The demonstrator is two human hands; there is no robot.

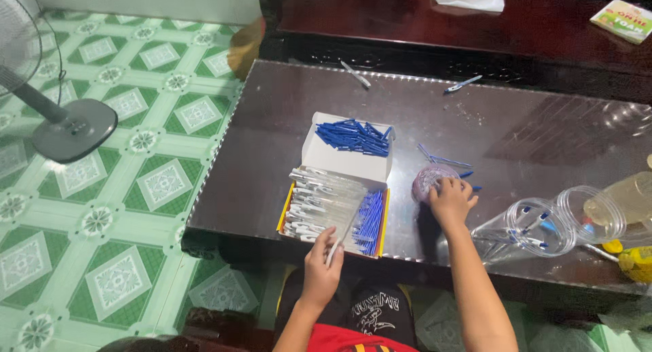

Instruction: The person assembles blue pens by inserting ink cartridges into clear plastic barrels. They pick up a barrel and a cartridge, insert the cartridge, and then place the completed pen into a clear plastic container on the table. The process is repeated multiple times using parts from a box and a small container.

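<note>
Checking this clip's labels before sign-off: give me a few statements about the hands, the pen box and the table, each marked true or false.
1. The left hand holds a clear pen barrel at the box. True.
2. The right hand rests flat on bare table. False: it reaches into a small clear bowl.
3. The box lid holds blue pen parts. True.
4. The clear jars stand upright. False: they lie on their sides on the table.
5. A fan stands on the tiled floor. True.
</note>
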